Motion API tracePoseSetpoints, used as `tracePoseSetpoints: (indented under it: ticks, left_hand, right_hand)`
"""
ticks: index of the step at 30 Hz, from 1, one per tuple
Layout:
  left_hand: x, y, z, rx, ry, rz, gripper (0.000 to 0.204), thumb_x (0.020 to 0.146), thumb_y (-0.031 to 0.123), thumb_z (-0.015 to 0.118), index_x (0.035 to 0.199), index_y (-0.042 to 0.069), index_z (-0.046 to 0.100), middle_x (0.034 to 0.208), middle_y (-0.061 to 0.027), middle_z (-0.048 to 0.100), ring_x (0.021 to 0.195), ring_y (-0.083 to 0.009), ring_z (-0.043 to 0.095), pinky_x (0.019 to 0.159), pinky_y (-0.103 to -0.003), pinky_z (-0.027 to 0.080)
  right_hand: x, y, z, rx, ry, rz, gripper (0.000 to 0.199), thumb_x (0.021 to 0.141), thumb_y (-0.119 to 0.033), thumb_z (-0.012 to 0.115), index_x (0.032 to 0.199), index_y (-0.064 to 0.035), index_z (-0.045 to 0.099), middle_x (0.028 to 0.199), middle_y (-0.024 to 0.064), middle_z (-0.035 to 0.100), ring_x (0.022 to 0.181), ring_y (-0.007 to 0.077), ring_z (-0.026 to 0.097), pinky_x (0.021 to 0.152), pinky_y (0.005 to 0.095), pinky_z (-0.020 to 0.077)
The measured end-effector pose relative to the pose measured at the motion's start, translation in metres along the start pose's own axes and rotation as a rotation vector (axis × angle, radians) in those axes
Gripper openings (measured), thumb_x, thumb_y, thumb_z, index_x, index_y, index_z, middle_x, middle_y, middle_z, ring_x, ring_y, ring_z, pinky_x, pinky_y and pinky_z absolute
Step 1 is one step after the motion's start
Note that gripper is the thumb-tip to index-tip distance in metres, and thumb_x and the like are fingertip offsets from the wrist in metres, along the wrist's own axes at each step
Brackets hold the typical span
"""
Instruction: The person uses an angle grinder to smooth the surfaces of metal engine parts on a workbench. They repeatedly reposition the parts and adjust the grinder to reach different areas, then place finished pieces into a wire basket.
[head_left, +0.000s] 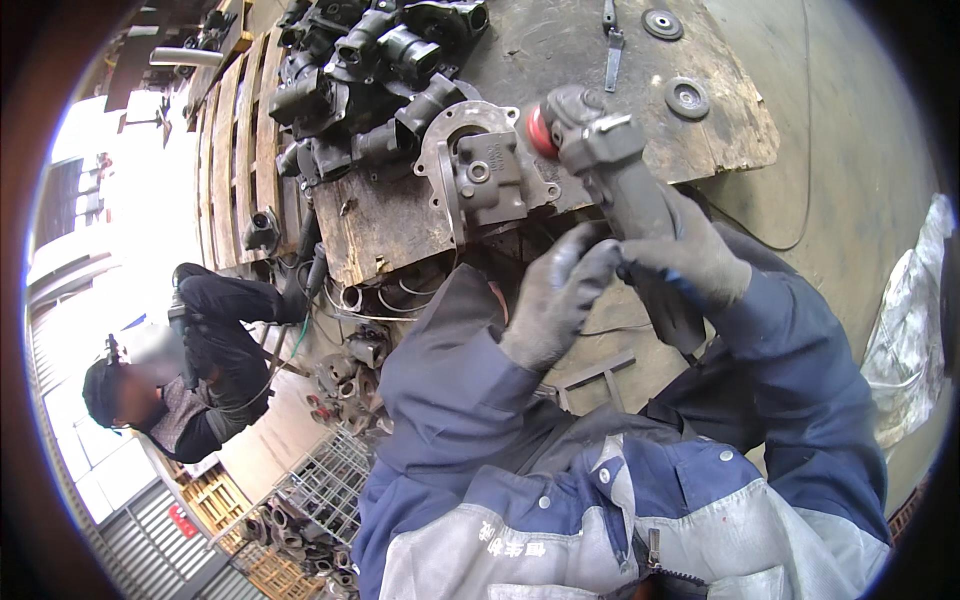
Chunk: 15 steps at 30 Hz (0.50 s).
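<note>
My right hand (697, 258), in a grey work glove, is wrapped round the body of a dark angle grinder (632, 195). The grinder's head points away from me, and its red disc (541, 131) stands beside a grey cast metal housing (488, 175). My left hand (562, 292), gloved too, is closed with bent fingers against the fingertips of the right one, just left of the grinder. What it pinches, if anything, is hidden. The flanged housing lies at the near edge of a worn wooden table (560, 55).
Dark castings (370, 85) are heaped on the table's left. Two round discs (687, 98) and a flat tool (613, 60) lie at its far right. At left, a co-worker (190, 370) bends beside a wooden pallet (235, 150). A wire basket (325, 485) and a cable (806, 150) are nearby.
</note>
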<state>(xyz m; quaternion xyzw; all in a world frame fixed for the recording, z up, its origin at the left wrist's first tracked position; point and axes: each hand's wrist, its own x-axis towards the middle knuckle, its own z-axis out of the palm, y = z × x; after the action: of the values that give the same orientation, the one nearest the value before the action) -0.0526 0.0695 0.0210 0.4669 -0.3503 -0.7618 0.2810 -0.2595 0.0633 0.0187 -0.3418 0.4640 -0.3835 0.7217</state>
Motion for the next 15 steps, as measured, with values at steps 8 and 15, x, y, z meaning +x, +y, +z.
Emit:
tracePoseSetpoints:
  ticks: [8,15]
  left_hand:
    - [0.014,-0.032,0.014,-0.231,0.198,-0.023,0.044,0.101,0.037,0.069,0.126,0.001,0.063,0.112,-0.0052,0.068,0.1,-0.0118,0.064,0.088,-0.029,0.052]
    - [0.013,-0.028,0.007,-0.171,0.339,-0.071,0.046,0.099,0.037,0.071,0.126,0.001,0.065,0.109,-0.0059,0.069,0.098,-0.014,0.065,0.085,-0.031,0.052]
  right_hand:
    - [0.003,0.021,0.038,-0.427,0.032,-0.001,0.067,0.08,-0.015,0.078,0.14,-0.0014,0.051,0.121,0.0127,0.067,0.111,0.0206,0.065,0.099,0.0358,0.0516]
    - [0.017,0.028,0.051,-0.536,0.03,0.053,0.067,0.082,-0.021,0.078,0.14,-0.0016,0.051,0.117,0.016,0.068,0.109,0.0206,0.065,0.097,0.0376,0.0524]
